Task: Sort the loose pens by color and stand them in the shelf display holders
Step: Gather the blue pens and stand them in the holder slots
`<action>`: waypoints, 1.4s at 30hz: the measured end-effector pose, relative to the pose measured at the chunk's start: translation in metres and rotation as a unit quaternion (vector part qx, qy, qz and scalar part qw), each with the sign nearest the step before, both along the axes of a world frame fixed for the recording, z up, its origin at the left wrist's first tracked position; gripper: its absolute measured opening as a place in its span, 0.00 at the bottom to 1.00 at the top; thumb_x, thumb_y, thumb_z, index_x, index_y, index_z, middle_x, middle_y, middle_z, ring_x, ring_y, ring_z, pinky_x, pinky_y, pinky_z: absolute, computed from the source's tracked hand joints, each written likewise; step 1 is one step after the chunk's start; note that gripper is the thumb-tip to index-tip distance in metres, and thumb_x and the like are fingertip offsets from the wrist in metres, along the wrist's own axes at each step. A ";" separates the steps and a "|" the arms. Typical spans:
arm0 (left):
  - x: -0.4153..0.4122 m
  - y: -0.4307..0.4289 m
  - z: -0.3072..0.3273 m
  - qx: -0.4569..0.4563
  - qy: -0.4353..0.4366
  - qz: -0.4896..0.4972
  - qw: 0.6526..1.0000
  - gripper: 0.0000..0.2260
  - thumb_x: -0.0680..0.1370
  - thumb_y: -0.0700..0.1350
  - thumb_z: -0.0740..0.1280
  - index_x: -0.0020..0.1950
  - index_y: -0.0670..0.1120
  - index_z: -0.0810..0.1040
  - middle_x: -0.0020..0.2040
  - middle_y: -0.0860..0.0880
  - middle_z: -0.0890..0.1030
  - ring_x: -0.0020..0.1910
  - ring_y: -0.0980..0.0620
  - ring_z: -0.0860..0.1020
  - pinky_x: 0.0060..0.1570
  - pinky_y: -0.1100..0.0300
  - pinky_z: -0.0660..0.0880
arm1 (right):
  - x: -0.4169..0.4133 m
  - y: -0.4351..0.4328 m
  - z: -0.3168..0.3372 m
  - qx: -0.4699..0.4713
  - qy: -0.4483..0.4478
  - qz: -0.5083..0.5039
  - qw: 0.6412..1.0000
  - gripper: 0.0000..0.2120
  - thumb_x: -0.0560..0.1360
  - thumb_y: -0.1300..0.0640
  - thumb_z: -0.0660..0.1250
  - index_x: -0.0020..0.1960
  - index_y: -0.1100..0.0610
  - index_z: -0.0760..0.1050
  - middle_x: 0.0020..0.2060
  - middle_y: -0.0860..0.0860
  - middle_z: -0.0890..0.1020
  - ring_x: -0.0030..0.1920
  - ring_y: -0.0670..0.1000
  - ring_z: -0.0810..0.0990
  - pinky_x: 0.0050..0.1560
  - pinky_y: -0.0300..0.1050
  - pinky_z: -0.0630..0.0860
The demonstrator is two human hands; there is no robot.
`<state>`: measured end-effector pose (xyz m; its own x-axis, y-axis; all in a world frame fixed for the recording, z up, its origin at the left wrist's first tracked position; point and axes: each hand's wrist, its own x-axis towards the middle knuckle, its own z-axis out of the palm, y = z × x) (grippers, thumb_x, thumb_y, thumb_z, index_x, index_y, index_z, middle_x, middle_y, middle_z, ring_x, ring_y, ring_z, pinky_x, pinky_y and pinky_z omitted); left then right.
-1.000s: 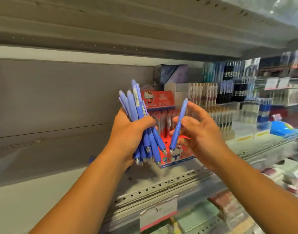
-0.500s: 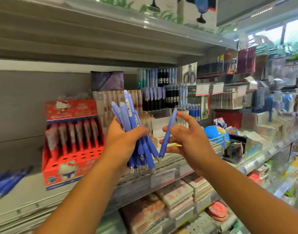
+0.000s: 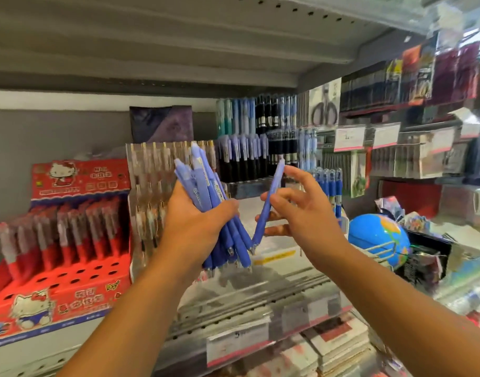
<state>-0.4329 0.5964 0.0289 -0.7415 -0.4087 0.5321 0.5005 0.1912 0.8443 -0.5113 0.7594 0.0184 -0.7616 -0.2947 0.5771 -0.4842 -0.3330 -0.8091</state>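
The metal shelf (image 3: 260, 292) runs across the lower half of the view, its front rail carrying a price tag (image 3: 237, 341) at 6 o'clock. At 8 o'clock on it stands a red display box (image 3: 70, 289) printed with a cartoon cat; red pens stand in its back rows and its front holes are open. Just beside it, toward 10 o'clock of centre, stands a clear holder (image 3: 149, 186) of pale pens. Behind, at 12 o'clock, a tiered rack (image 3: 249, 148) shows blue and black pens standing in rows. A blue globe (image 3: 377, 238) sits at 3 o'clock.

In front of the shelf, near centre, the left grip (image 3: 195, 221) is wrapped round a bundle of blue pens (image 3: 203, 186), tips down and caps fanning up toward 11 o'clock. At 3 o'clock of it, the right grip (image 3: 301, 213) pinches a single blue pen (image 3: 270, 202), tip down and leaning toward 1 o'clock, its other fingers spread. The pen's tip comes close to the bundle's lower ends; whether they touch cannot be told.
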 end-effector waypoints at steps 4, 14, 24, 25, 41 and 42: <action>-0.021 -0.006 -0.003 -0.032 0.023 0.061 0.997 0.26 0.73 0.42 0.76 0.68 0.50 0.70 0.47 0.55 0.81 0.40 0.60 0.83 0.33 0.66 0.80 | -0.039 -0.014 0.007 0.031 0.036 -0.017 0.999 0.24 0.80 0.64 0.64 0.68 0.42 0.65 0.46 0.57 0.82 0.42 0.56 0.85 0.36 0.50 0.83; -0.032 0.013 -0.023 -0.029 0.012 0.149 0.988 0.24 0.74 0.44 0.75 0.62 0.61 0.69 0.45 0.63 0.81 0.44 0.61 0.82 0.43 0.60 0.80 | -0.106 -0.057 0.008 0.144 0.118 -0.038 0.982 0.26 0.79 0.65 0.64 0.69 0.41 0.62 0.47 0.53 0.78 0.47 0.55 0.82 0.39 0.55 0.84; -0.028 0.028 -0.035 -0.018 -0.017 0.224 0.974 0.24 0.74 0.44 0.75 0.64 0.60 0.69 0.49 0.57 0.79 0.41 0.63 0.81 0.42 0.63 0.79 | -0.109 -0.063 -0.005 0.229 0.207 -0.056 0.949 0.28 0.77 0.65 0.67 0.70 0.47 0.61 0.37 0.53 0.79 0.38 0.47 0.80 0.39 0.49 0.81; -0.028 0.028 -0.035 -0.015 -0.018 0.224 0.974 0.23 0.74 0.44 0.75 0.59 0.63 0.69 0.49 0.57 0.79 0.41 0.62 0.81 0.44 0.61 0.79 | -0.108 -0.062 -0.006 0.241 0.217 -0.066 0.944 0.27 0.77 0.64 0.67 0.70 0.47 0.61 0.35 0.52 0.79 0.36 0.45 0.79 0.36 0.45 0.78; -0.030 0.025 -0.037 -0.044 -0.037 0.146 0.988 0.21 0.74 0.45 0.74 0.59 0.60 0.69 0.49 0.56 0.80 0.40 0.64 0.81 0.41 0.64 0.76 | -0.094 -0.047 -0.013 0.273 0.195 -0.154 0.929 0.11 0.77 0.49 0.69 0.54 0.51 0.69 0.35 0.46 0.78 0.35 0.43 0.76 0.33 0.41 0.71; -0.030 0.025 -0.037 -0.044 -0.036 0.138 0.989 0.22 0.75 0.45 0.74 0.61 0.60 0.68 0.50 0.56 0.80 0.41 0.64 0.81 0.41 0.64 0.76 | -0.090 -0.045 -0.011 0.228 0.185 -0.128 0.947 0.08 0.77 0.50 0.69 0.52 0.51 0.72 0.36 0.47 0.79 0.34 0.43 0.77 0.33 0.39 0.72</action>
<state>-0.4633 0.6209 -0.0084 -0.6454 -0.5554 0.5245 0.3576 0.3870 0.8499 -0.6010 0.7141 0.0078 -0.6121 -0.4096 0.6764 -0.7807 0.1766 -0.5995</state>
